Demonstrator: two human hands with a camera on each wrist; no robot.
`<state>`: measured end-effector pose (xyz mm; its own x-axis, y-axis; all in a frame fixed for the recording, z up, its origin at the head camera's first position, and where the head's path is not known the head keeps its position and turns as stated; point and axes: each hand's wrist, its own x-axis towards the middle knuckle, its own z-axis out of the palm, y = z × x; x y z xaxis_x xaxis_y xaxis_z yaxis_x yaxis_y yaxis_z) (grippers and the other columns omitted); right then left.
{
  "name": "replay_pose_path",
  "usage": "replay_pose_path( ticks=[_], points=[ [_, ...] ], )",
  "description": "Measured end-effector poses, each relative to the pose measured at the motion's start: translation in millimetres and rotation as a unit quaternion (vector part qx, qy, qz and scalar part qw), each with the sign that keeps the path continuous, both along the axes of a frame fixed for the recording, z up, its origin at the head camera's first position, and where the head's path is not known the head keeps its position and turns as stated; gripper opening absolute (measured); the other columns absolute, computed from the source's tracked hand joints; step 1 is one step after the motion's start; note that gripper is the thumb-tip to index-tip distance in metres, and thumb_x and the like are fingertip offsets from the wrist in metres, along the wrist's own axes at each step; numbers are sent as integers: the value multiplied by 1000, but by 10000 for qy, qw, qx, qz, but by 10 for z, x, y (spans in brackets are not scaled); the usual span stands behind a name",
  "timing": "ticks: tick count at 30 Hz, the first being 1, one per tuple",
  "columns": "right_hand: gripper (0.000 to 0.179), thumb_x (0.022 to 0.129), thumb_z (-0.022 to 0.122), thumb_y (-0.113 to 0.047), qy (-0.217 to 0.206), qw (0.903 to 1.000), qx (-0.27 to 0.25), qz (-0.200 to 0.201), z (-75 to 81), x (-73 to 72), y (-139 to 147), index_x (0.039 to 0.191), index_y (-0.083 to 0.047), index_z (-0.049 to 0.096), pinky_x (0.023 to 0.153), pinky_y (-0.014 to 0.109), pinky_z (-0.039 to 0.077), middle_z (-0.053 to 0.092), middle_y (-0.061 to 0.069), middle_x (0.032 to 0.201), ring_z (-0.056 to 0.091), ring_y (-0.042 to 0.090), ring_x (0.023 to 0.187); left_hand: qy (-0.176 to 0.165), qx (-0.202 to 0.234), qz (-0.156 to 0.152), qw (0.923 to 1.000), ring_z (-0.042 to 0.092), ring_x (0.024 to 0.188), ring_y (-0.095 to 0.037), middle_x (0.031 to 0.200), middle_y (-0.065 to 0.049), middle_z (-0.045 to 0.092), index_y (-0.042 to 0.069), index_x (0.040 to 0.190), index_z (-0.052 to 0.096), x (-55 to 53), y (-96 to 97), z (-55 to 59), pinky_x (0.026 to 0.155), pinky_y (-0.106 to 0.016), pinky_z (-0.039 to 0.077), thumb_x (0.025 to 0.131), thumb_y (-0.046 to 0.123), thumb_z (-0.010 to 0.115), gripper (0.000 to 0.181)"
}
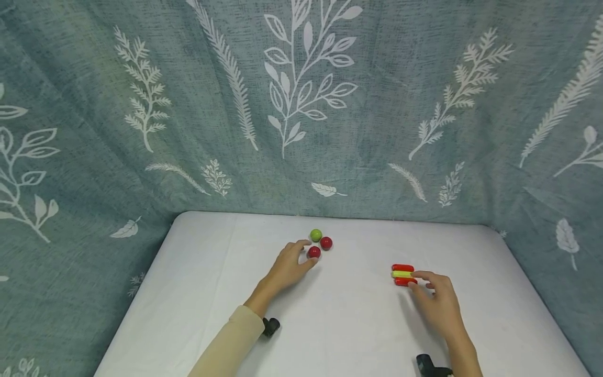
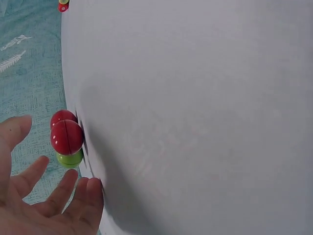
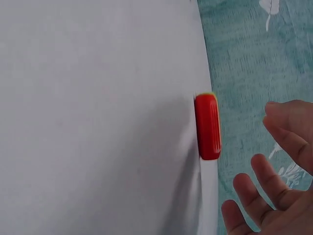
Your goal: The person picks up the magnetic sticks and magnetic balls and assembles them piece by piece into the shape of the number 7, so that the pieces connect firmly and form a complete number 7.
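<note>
Two red balls and a green ball (image 1: 316, 235) sit close together near the table's far edge. My left hand (image 1: 288, 266) reaches around the nearer red ball (image 1: 314, 252), thumb and fingers spread to its sides; in the left wrist view a gap shows between the fingers (image 2: 61, 193) and this seamed ball (image 2: 67, 137). The other red ball (image 1: 326, 243) lies just behind. On the right, two red sticks flank a yellow-green stick (image 1: 402, 274). My right hand (image 1: 440, 301) is at their right end, fingers apart, beside the nearest red stick (image 3: 208, 126); nothing is gripped.
A white cloth-covered table (image 1: 358, 324) carries everything. Behind it hangs a blue-green curtain (image 1: 377, 131) with white leaf prints. Black wrist devices show under the left forearm (image 1: 271, 326) and beside the right wrist (image 1: 431, 366).
</note>
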<state>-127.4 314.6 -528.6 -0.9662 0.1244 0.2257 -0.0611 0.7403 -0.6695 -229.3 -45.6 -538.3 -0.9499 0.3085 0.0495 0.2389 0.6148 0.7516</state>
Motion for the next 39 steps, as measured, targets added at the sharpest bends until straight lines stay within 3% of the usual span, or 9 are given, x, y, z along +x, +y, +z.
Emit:
replay_pose_path(
  ticks=[4,11,15,20,27,39],
  points=[
    [24,97,66,-13,-298,9993,-225,-54,-22,-63,99,119,-2,68,76,44,43,53,22,121,49,32,101,-22,58,20,10000,54,111,-28,123,-15,58,12,139,56,-63,42,-24,93,-47,45,96,37,67,51],
    [26,99,63,-14,-828,9956,-445,-27,-102,-136,183,122,-1,65,75,39,39,54,25,126,45,29,99,-210,107,129,9996,52,117,-30,125,-18,53,15,138,58,-131,103,-67,94,-51,44,95,35,69,49],
    [25,98,64,-11,-839,9959,-335,24,-155,-162,200,120,0,66,74,39,42,58,27,125,51,32,98,-344,-129,326,9988,51,118,-32,125,-17,53,20,138,59,-120,136,-66,89,-56,44,94,39,68,48],
    [24,96,64,-8,-940,9953,-234,-45,-220,-178,201,119,0,67,79,47,45,58,29,124,53,38,102,-377,-334,544,9972,50,118,-32,124,-16,52,23,136,60,-108,164,-75,87,-58,41,94,39,67,46],
    [25,93,66,-4,-967,9952,-165,-49,-239,-186,195,117,2,67,86,61,43,56,32,123,54,46,104,-294,-381,624,9969,50,116,-31,124,-15,51,22,134,63,-115,179,-111,86,-55,41,95,37,68,42],
    [25,86,72,3,-630,9976,149,242,-256,-227,193,111,6,70,88,65,44,61,32,120,56,49,109,-317,-375,692,9964,51,113,-31,121,-14,51,22,131,64,-114,185,-135,84,-52,40,94,37,69,40]
  ],
)
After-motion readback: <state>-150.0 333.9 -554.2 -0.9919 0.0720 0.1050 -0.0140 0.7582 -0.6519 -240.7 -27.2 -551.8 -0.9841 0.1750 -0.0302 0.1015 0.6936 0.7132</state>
